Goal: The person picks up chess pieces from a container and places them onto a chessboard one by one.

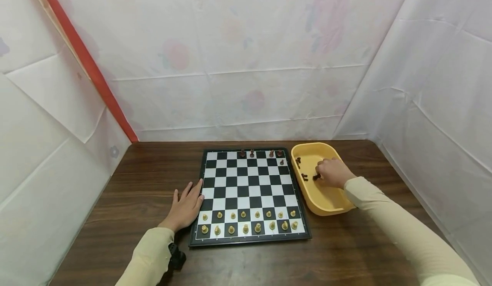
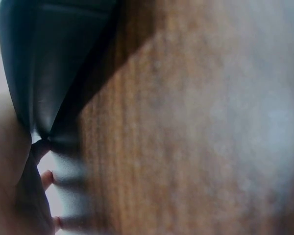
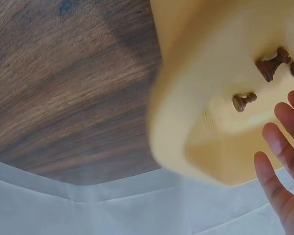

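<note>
Right hand inside yellow tray, fingers curled over dark chess piece, grip unclear, left hand flat on counter, fingers spread, touching chessboard left edge.

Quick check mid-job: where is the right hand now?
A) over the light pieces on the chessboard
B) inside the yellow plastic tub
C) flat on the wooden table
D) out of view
B: the right hand reaches into the yellow plastic tub, at the dark chess pieces lying there.

Even soft light, blurred wrist views
</note>
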